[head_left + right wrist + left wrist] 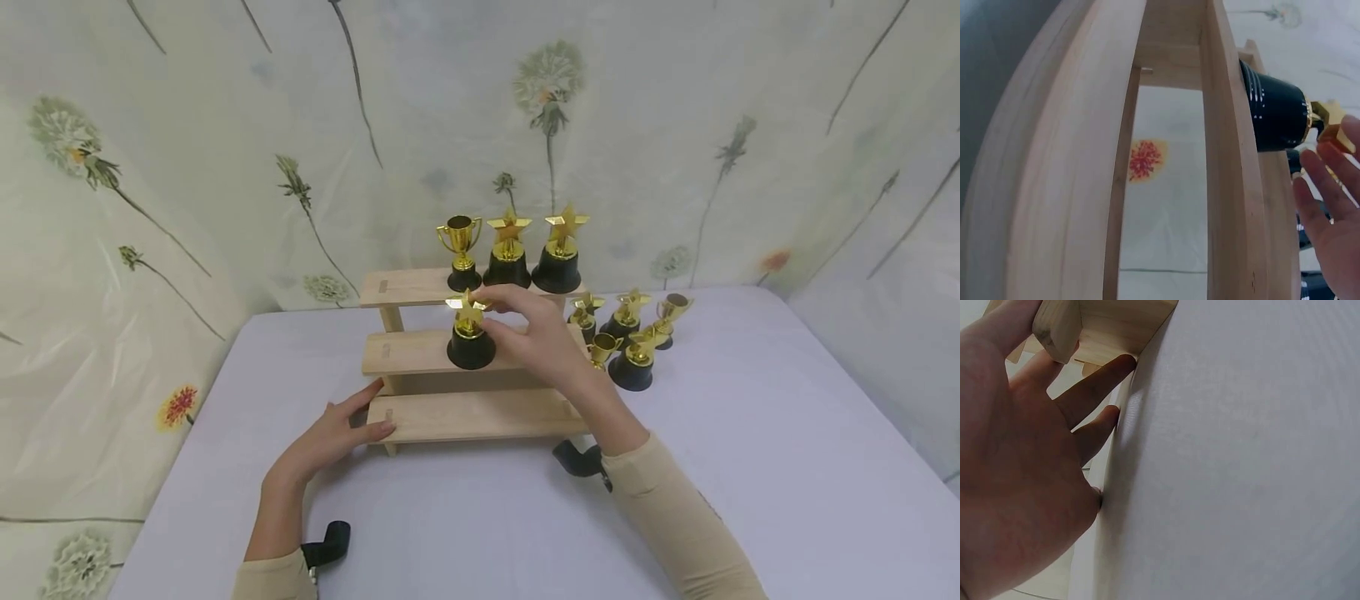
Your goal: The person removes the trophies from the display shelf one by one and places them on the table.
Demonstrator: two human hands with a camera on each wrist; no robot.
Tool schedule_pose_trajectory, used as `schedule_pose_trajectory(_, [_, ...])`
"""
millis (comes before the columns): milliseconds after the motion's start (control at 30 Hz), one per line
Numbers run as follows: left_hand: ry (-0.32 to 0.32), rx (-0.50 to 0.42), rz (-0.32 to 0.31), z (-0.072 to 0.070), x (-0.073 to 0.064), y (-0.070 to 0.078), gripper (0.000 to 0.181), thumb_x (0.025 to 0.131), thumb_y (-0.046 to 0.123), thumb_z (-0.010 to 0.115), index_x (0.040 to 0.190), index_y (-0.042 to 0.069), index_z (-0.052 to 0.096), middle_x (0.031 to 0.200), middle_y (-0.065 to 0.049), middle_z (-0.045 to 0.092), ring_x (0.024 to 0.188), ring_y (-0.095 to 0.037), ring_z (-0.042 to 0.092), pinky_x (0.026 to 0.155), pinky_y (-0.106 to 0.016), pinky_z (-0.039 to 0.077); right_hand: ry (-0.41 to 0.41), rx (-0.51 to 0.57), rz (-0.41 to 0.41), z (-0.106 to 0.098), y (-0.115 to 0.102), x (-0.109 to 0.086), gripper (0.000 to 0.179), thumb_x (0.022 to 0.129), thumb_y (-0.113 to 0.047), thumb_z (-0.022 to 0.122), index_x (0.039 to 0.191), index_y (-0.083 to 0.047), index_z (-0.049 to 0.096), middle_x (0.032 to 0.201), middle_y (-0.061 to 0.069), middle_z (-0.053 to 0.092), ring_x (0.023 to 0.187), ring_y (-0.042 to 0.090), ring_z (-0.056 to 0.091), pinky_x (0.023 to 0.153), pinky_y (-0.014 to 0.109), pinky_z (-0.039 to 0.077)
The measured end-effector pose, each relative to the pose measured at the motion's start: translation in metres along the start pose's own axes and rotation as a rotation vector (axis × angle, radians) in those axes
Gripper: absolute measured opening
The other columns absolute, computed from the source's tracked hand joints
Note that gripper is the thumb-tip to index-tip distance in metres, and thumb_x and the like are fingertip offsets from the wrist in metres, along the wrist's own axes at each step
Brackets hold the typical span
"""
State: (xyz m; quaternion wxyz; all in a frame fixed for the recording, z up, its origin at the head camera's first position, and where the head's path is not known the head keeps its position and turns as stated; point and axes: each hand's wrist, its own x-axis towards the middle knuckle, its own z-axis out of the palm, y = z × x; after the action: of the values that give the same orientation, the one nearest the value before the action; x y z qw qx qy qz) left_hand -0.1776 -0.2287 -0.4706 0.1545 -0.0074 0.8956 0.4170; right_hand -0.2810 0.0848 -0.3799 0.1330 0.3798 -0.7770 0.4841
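Note:
A three-tier wooden display stand (480, 414) is on the table. My right hand (543, 337) pinches a small star trophy (471, 346) by its gold upper part, above its black base. In the right wrist view that trophy (1275, 112) is upright, its base at the middle board. My left hand (333, 433) holds the left end of the lowest board, thumb at the front and fingers behind. The left wrist view has the other fingers (1094, 394) spread below the board end (1057, 328). A gold cup trophy (461, 242) and two star trophies (508, 250) stand on the top board.
Right of the stand, several star trophies (632, 367) and cup trophies (667, 321) stand grouped on the white-covered table (465, 525), partly behind my right arm. A flower-patterned sheet (450, 108) hangs behind. Dark wrist cameras (327, 543) jut from both sleeves.

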Motion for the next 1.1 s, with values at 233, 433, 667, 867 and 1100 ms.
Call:
schedule_pose_trajectory(233, [0.001,-0.006,0.013,0.000,0.000,-0.001,0.089,0.087,0.061,0.066,0.159,0.031,0.024,0.166,-0.008,0.023,0.154,-0.042,0.003,0.119,-0.070,-0.005,0.108,-0.015,0.000,0.007,-0.003,0.000,0.022,0.088,-0.009,0.075,0.109,-0.012,0.071,0.109,0.002,0.074,0.100,0.013,0.065,0.090,0.037,0.057])
schedule_pose_trajectory(433, [0.000,-0.014,0.019,0.000,0.000,-0.001,0.088,0.087,0.059,0.067,0.159,0.029,0.025,0.166,-0.008,0.024,0.155,-0.038,0.008,0.120,-0.068,-0.008,0.119,0.030,0.021,0.009,-0.005,-0.001,0.020,0.088,-0.004,0.073,0.107,-0.010,0.069,0.108,0.003,0.073,0.097,0.013,0.068,0.092,0.029,0.057])
schedule_pose_trajectory(667, [0.003,-0.009,0.015,0.000,0.000,-0.001,0.088,0.087,0.059,0.067,0.158,0.030,0.025,0.166,-0.008,0.024,0.155,-0.037,0.009,0.121,-0.066,-0.008,0.135,0.074,0.017,0.007,-0.006,-0.002,0.022,0.088,0.004,0.069,0.107,-0.006,0.066,0.106,0.007,0.071,0.095,0.016,0.070,0.090,0.029,0.059])
schedule_pose_trajectory(867, [0.003,-0.007,0.018,-0.001,0.000,-0.001,0.088,0.087,0.059,0.067,0.158,0.031,0.025,0.166,-0.007,0.024,0.155,-0.038,0.008,0.121,-0.067,-0.007,0.138,0.046,0.002,0.000,-0.007,-0.002,0.036,0.088,0.007,0.066,0.121,-0.008,0.067,0.116,0.008,0.070,0.102,0.018,0.069,0.090,0.031,0.059])
schedule_pose_trajectory(1100, [0.003,-0.007,0.021,-0.001,0.000,-0.001,0.088,0.087,0.059,0.067,0.158,0.030,0.025,0.165,-0.008,0.024,0.155,-0.036,0.010,0.121,-0.066,-0.009,0.144,0.007,-0.024,-0.005,-0.008,-0.001,0.037,0.087,0.014,0.062,0.120,-0.002,0.069,0.117,0.014,0.071,0.107,0.024,0.067,0.088,0.035,0.060])
